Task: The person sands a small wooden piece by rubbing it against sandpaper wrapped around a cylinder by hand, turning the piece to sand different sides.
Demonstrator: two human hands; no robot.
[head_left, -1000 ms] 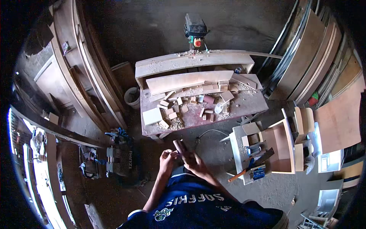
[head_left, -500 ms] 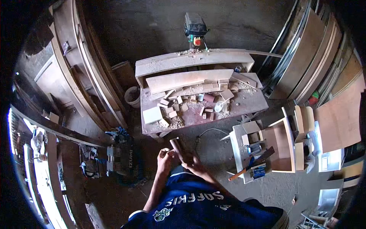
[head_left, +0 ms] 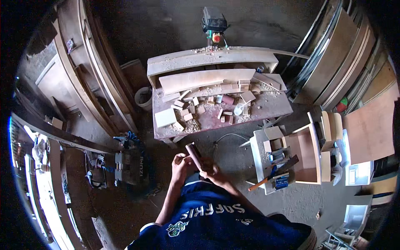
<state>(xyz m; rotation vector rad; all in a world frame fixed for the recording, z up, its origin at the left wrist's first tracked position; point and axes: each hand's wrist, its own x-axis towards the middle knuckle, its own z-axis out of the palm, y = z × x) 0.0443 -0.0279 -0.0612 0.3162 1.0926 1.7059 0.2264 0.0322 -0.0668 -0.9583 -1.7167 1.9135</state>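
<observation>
My right hand (head_left: 211,171) is closed around the lower part of a dark brown cylindrical piece (head_left: 193,155), which looks like a roll of sandpaper or a wrapped block; the frame does not settle which. It is held up at a slant in front of my body, its pale end pointing away from me. Just to its left is my left hand (head_left: 180,165), with fingers curled and fingertips pinched together close to the brown piece. Whatever those fingertips hold, if anything, is too small to make out.
Ahead stands a workbench (head_left: 183,130) with small wood blocks, shavings and a reddish-brown roll (head_left: 228,99). A drill press (head_left: 214,27) rises behind. At right, a low table (head_left: 259,146) carries tools and an orange-handled saw (head_left: 259,184). A dark machine (head_left: 132,166) sits left.
The view has tilted slightly, so the bench appears a little higher. My right hand keeps hold of the brown piece; my left fingers have shifted slightly beside it.
</observation>
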